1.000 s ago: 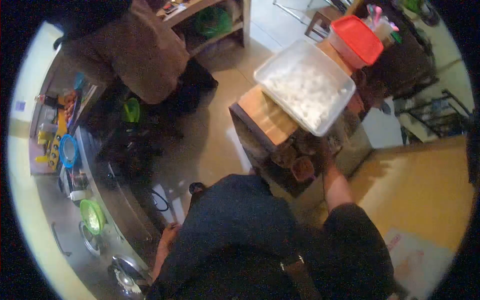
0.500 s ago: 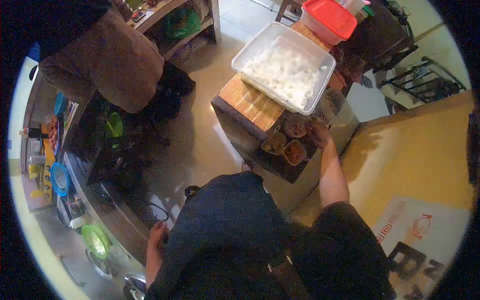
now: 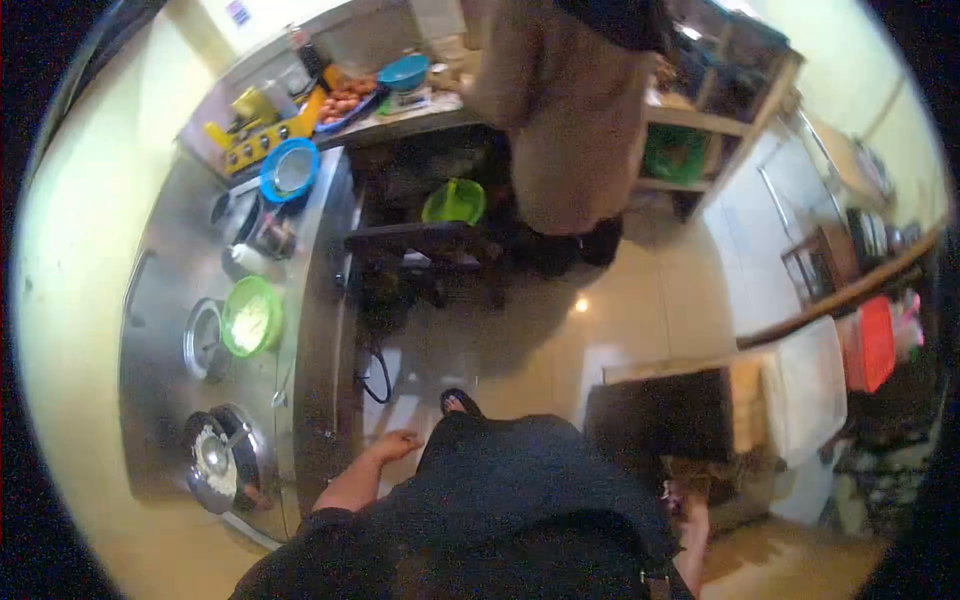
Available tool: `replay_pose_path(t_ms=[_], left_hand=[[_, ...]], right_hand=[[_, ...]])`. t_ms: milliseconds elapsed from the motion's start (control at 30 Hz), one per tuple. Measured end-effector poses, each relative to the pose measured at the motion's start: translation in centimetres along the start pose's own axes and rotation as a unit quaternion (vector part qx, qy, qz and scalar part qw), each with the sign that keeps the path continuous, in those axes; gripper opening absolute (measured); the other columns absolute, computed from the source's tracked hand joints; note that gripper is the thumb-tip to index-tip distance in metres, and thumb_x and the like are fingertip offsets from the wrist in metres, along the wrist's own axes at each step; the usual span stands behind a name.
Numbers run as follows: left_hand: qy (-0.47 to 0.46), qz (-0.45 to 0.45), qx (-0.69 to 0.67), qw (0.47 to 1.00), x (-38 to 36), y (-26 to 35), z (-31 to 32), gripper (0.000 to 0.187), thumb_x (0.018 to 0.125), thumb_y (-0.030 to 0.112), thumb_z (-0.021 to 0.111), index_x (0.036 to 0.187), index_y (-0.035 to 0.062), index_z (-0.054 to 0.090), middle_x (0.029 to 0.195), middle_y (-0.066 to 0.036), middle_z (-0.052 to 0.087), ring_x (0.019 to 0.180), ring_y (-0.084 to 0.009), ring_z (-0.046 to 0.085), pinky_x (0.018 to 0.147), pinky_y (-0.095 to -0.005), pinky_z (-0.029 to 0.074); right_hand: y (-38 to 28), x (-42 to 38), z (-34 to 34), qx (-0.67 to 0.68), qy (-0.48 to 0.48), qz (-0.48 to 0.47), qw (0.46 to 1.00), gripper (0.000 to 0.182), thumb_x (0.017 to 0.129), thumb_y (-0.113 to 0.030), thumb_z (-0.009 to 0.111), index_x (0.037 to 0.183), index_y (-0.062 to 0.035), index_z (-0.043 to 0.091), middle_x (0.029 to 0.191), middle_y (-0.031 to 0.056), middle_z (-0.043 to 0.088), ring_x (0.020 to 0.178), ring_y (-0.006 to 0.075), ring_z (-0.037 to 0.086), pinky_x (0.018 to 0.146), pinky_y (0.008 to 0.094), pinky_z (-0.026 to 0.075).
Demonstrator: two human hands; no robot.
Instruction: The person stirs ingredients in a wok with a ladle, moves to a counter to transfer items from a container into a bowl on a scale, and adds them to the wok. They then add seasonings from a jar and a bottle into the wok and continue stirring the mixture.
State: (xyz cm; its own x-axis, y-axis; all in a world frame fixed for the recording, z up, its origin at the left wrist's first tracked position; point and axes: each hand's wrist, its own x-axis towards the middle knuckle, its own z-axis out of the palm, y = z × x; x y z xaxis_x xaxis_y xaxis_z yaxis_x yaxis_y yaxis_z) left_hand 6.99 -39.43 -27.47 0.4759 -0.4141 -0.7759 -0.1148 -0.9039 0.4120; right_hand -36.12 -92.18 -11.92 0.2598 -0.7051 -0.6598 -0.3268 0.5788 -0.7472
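My left hand [image 3: 400, 445] hangs beside the counter's front, fingers loosely stretched, with nothing visible in it. At lower right, my right hand [image 3: 690, 507] is curled by the near side of a dark-topped table [image 3: 655, 415]. Something small and pinkish shows at its fingers, too blurred to name. Beyond it on the table stands a large translucent plastic tub [image 3: 812, 390], next to a red-lidded container [image 3: 872, 345]. The small open containers near my right hand are too dark and smeared to tell apart.
On the left steel counter [image 3: 165, 290] are a green basin [image 3: 252, 316] with pale contents, a blue-rimmed strainer [image 3: 290, 170] and a wok [image 3: 212, 460] on a burner. A person [image 3: 580, 130] stands at the back counter near a blue bowl [image 3: 404, 72]. A green basin [image 3: 454, 203] sits lower.
My view has swung left, bringing the steel counter in and shifting the tub table to the right edge. My right hand has drawn back from the small containers; my left hand has risen slightly.
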Motion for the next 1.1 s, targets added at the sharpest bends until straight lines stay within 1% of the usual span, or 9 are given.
replay_pose_path(t_ms=[233,300,367,467,600,833,933,967,1100], left_hand=[[0.08,-0.049,-0.258,0.962,1.4,-4.7,-6.1,0.051,0.083,0.041,0.064,0.117,0.0026,0.058,0.107,-0.01,0.064,0.097,-0.0176,0.059,0.086,-0.0316,0.046],[0.091,-0.032,-0.25,0.963,1.5,-4.9,-9.4,0.05,0.084,0.04,0.064,0.116,0.002,0.059,0.104,-0.01,0.064,0.094,-0.0169,0.059,0.083,-0.0318,0.047],[0.082,0.006,-0.233,0.969,2.9,-8.0,-9.8,0.049,0.085,0.04,0.063,0.115,0.0017,0.059,0.101,-0.01,0.064,0.093,-0.0164,0.058,0.081,-0.0322,0.047],[0.132,0.052,-0.431,0.891,1.9,-9.2,-10.9,0.043,0.089,0.036,0.059,0.114,0.001,0.059,0.098,-0.009,0.063,0.091,-0.0154,0.057,0.079,-0.032,0.046],[0.15,-0.137,-0.344,0.917,6.0,-14.8,-9.1,0.038,0.092,0.032,0.055,0.117,0.002,0.058,0.102,-0.006,0.062,0.094,-0.0156,0.056,0.08,-0.0318,0.045],[0.16,-0.21,-0.478,0.837,10.2,-7.8,-19.6,0.038,0.093,0.031,0.055,0.117,0.0023,0.057,0.103,-0.005,0.062,0.095,-0.0157,0.056,0.081,-0.0317,0.045],[0.163,-0.23,-0.504,0.817,11.7,-5.9,-23.3,0.038,0.093,0.031,0.055,0.118,0.0024,0.057,0.103,-0.005,0.062,0.095,-0.0157,0.055,0.082,-0.0317,0.045],[0.164,-0.236,-0.509,0.811,12.1,-5.4,-24.3,0.038,0.093,0.031,0.055,0.118,0.0025,0.057,0.104,-0.005,0.062,0.095,-0.0157,0.055,0.082,-0.0317,0.045],[0.162,-0.25,-0.522,0.799,13.6,-4.1,-27.0,0.038,0.093,0.031,0.054,0.118,0.0026,0.057,0.104,-0.005,0.061,0.096,-0.0157,0.055,0.082,-0.0317,0.045]], right_hand=[[-4.5,4.0,27.8,-0.036,-0.417,-0.083,0.904,0.025,0.078,-0.03,0.063,0.065,-0.0106,0.053,0.056,0.0006,0.05,0.047,0.0092,0.045,0.042,0.0237,0.036],[-11.6,3.7,38.6,-0.093,-0.415,-0.045,0.904,0.026,0.08,-0.032,0.064,0.068,-0.0107,0.054,0.056,-0.0028,0.048,0.047,0.0077,0.042,0.043,0.0211,0.033],[-17.9,4.3,49.9,0.077,-0.559,-0.161,0.81,0.03,0.08,-0.034,0.066,0.07,-0.0091,0.054,0.058,-0.0037,0.044,0.047,0.0068,0.038,0.042,0.0203,0.03],[-29.6,5.4,64.1,0.001,-0.555,-0.153,0.817,0.024,0.087,-0.021,0.056,0.068,-0.0097,0.048,0.059,-0.0011,0.046,0.049,0.009,0.039,0.047,0.0202,0.031],[-42.1,11.4,82.4,-0.018,-0.611,-0.27,0.744,0.016,0.083,-0.02,0.062,0.08,-0.0047,0.061,0.065,0.0021,0.056,0.052,0.008,0.046,0.046,0.0205,0.035],[-52.5,25.2,109.6,-0.119,-0.395,-0.322,0.852,0.017,0.081,-0.016,0.069,0.087,0.0001,0.068,0.073,0.004,0.063,0.062,0.0099,0.057,0.051,0.0248,0.046],[-53.6,29.7,115.1,-0.382,-0.244,-0.42,0.786,0.034,0.078,-0.032,0.069,0.084,0.0015,0.066,0.082,0.0155,0.067,0.069,0.0208,0.065,0.065,0.0327,0.053],[-54.0,30.7,116.3,-0.547,-0.148,-0.48,0.669,0.038,0.076,-0.037,0.068,0.089,-0.0019,0.067,0.093,0.0193,0.066,0.081,0.0285,0.067,0.073,0.0398,0.053],[-51.8,39.6,121.8,-0.554,-0.108,-0.55,0.615,0.024,0.072,-0.026,0.07,0.094,-0.016,0.071,0.091,0.0116,0.068,0.084,0.0274,0.066,0.077,0.0369,0.051]])
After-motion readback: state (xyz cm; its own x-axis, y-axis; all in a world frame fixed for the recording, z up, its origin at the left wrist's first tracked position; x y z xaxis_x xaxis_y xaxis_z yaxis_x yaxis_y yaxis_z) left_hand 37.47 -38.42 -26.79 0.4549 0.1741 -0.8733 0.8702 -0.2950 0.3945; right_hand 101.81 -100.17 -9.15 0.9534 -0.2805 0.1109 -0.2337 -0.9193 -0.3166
